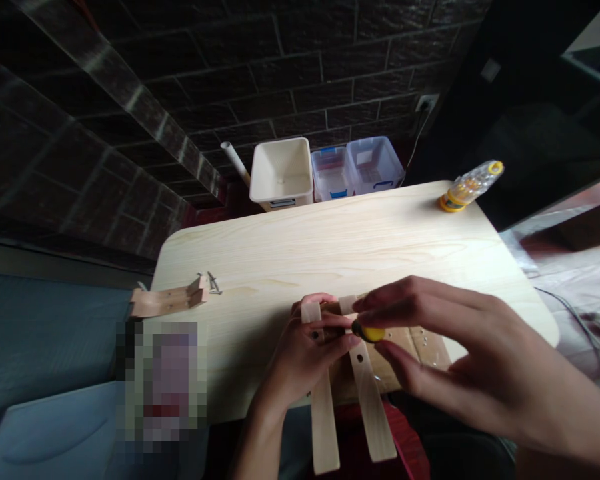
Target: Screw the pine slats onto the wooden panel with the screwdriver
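Note:
My right hand [460,353] pinches a yellow-and-black screwdriver [373,332] between thumb and fingers. Its handle points towards me, and its tip is hidden. My left hand [307,357] grips the upper part of the wooden pieces, with its fingers around the left slat [325,427] and its index finger and thumb reaching to the right slat [375,420]. Both pale slats have dark holes and stick out past the table's near edge. Beneath them lies a brown cardboard piece [395,363] with small light bits on it.
A curved wooden piece [167,301] and several screws [212,283] lie at the table's left. A clear case with a yellow base [454,200] stands at the back right corner. Beyond the table [300,247] are a cream bin [283,167] and two clear plastic boxes [375,163].

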Available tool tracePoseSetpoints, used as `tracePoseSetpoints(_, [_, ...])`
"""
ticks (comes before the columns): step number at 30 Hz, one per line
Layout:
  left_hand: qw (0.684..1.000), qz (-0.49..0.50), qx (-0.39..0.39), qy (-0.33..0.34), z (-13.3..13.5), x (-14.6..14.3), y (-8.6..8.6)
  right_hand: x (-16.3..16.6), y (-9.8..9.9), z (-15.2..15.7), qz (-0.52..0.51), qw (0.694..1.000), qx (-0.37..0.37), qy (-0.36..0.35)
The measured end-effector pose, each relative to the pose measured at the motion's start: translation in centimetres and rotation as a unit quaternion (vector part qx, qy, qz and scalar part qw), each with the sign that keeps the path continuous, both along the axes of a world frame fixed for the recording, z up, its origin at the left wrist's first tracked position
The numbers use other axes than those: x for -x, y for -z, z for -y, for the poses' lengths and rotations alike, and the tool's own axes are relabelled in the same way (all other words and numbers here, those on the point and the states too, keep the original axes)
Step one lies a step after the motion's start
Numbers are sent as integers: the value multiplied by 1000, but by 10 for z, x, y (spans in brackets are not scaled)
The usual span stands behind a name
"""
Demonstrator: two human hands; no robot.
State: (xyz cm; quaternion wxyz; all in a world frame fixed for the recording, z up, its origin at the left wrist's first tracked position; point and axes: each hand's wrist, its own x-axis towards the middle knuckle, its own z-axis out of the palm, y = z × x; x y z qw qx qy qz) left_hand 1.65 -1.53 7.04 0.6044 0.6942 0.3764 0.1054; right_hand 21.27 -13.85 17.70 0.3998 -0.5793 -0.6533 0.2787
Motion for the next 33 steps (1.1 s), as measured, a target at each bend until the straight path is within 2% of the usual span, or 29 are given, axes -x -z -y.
tracePoseSetpoints(6, [1000,5,-14,-4,0,-1,-2,0,0,0,0,1000,1,18])
tracePoseSetpoints(13, [1000,-2,-5,19,-1,0,-1,-1,1,0,0,1000,-19,-16])
tracePoseSetpoints(22, [1000,3,-5,3,0,0,1,-6,4,-1,16,999,-26,-17])
tracePoseSetpoints(28, [1000,-6,10,8,-1,0,-3,0,0,-2,3,1000,-6,-16])
tracePoseSetpoints(33, [1000,-7,-10,13,-1,0,-1,-3,0,1,15,1000,-1,-1])
